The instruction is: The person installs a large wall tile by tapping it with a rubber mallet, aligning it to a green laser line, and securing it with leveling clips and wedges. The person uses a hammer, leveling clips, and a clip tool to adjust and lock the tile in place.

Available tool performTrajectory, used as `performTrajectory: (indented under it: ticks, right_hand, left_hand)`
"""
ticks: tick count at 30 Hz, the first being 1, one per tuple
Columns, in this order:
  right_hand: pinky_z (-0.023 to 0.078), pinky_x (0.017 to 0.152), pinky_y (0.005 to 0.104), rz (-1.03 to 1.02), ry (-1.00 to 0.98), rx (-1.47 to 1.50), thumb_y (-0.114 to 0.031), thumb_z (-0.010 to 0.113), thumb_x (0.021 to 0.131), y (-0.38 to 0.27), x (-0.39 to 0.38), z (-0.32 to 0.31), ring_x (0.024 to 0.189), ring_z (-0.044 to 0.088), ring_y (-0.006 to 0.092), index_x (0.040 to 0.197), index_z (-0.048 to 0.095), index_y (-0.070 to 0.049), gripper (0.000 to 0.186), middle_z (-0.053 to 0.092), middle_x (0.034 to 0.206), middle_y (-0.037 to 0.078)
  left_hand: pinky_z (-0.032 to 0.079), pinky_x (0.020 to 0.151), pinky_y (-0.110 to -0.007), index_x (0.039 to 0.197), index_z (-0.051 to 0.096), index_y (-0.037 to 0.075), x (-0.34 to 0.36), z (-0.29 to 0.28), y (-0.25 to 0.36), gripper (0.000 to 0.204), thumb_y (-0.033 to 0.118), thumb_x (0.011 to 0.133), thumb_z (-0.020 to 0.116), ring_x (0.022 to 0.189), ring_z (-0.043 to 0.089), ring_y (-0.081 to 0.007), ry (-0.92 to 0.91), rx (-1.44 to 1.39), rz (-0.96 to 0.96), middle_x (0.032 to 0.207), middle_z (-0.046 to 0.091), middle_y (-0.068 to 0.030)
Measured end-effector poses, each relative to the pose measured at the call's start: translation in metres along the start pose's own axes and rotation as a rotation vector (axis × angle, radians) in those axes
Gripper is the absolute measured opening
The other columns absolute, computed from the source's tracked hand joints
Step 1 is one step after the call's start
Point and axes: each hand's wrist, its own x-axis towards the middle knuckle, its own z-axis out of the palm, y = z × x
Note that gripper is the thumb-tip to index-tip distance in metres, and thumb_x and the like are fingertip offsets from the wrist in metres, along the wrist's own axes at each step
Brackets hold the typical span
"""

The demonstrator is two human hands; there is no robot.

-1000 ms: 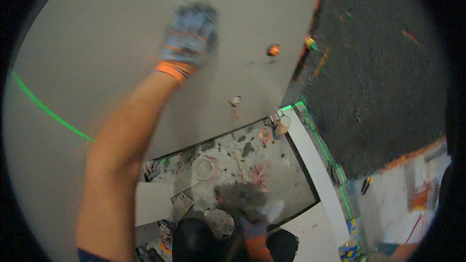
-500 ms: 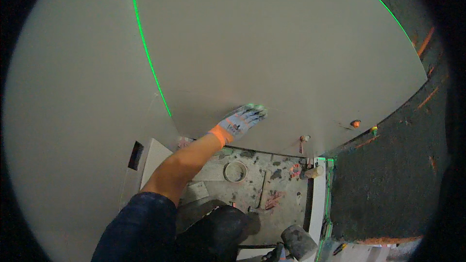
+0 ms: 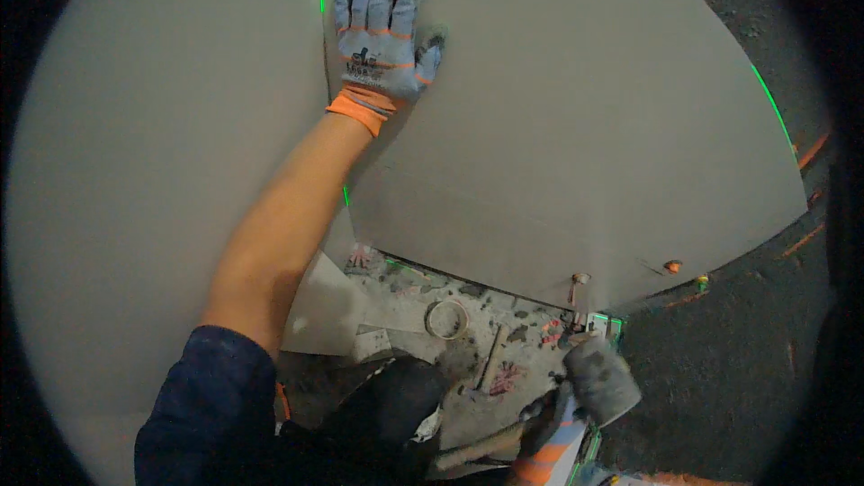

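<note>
Across most of the view, a grey panel [image 3: 540, 144] is seen standing upright as a wall face, its lower edge bordering the floor and its left edge meeting a second grey panel [image 3: 162, 171]. Both faces appear to be already in place, though whether they are fully fixed cannot be told. To the right, a dark rough wall [image 3: 729, 360] is left uncovered, so that part is judged not yet done. Below, the stained floor [image 3: 405, 292] is left unfinished and scattered with debris. Against the grey panel, near its left edge, the left hand [image 3: 380, 40] is laid flat with fingers spread, its grip released. At lower right, a dark-headed mallet [image 3: 603, 384] appears to be grasped by the right hand [image 3: 560, 423], whose grip seems closed around a handle that is mostly hidden. On the floor, a round pale container [image 3: 447, 319] is set, with what looks like a hammer [image 3: 491, 358] lying near it. Low on the grey panel, an orange-ended pipe stub [image 3: 672, 266] is left showing. Small dark lettering is printed on the back of the left glove; no other label or writing can be read.
</note>
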Motion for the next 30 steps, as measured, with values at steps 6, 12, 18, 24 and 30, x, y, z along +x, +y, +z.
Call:
performTrajectory:
  ticks: [6,12,18,24,30]
  right_hand:
    - [0.037,0.045,0.0221,-0.772,-0.119,-0.080,-0.024,0.044,0.084,-0.030,0.063,0.091,0.054,0.046,0.0111,0.101,0.049,-0.001,0.029,0.048,0.069,0.002]
    - [0.033,0.041,0.0231,-0.122,-0.220,0.505,-0.019,0.040,0.086,-0.048,0.078,0.212,0.046,0.038,0.0091,0.097,0.045,-0.003,0.021,0.041,0.059,-0.002]
    - [0.035,0.041,0.0247,-0.312,-0.495,0.315,-0.024,0.044,0.085,-0.036,0.079,0.211,0.045,0.039,0.0095,0.090,0.048,-0.003,0.022,0.041,0.057,-0.001]
    - [0.035,0.055,0.0272,-0.298,-0.467,0.203,-0.026,0.042,0.084,-0.002,0.094,0.244,0.062,0.039,0.0127,0.099,0.046,-0.005,0.026,0.043,0.073,0.001]
    - [0.033,0.069,0.0291,-0.283,-0.489,0.200,-0.026,0.043,0.084,-0.011,0.078,0.236,0.080,0.037,0.0152,0.105,0.044,-0.007,0.029,0.042,0.089,0.002]
  left_hand:
    - [0.019,0.096,-0.048,0.120,0.036,0.000,-0.002,-0.004,-0.005,0.063,0.032,0.067,0.050,0.116,0.028,-0.0371,0.022,0.072,0.045,0.122,0.034,-0.0226]
    - [0.020,0.095,-0.048,0.119,0.037,0.000,-0.006,-0.003,-0.012,0.063,0.032,0.067,0.051,0.113,0.031,-0.0368,0.039,0.090,0.054,0.116,0.040,-0.0230]
    - [0.021,0.096,-0.046,0.122,0.034,0.001,-0.007,-0.006,-0.014,0.060,0.028,0.071,0.051,0.114,0.030,-0.0360,0.032,0.091,0.005,0.122,0.037,-0.0204]
    - [0.020,0.096,-0.045,0.122,0.033,0.001,-0.021,-0.012,-0.054,0.059,0.026,0.072,0.050,0.115,0.029,-0.0356,-0.086,0.172,0.009,0.124,0.035,-0.0195]
    - [0.020,0.097,-0.045,0.123,0.032,0.001,-0.018,-0.026,-0.053,0.057,0.025,0.074,0.049,0.116,0.028,-0.0352,-0.073,0.184,0.169,0.126,0.033,-0.0186]
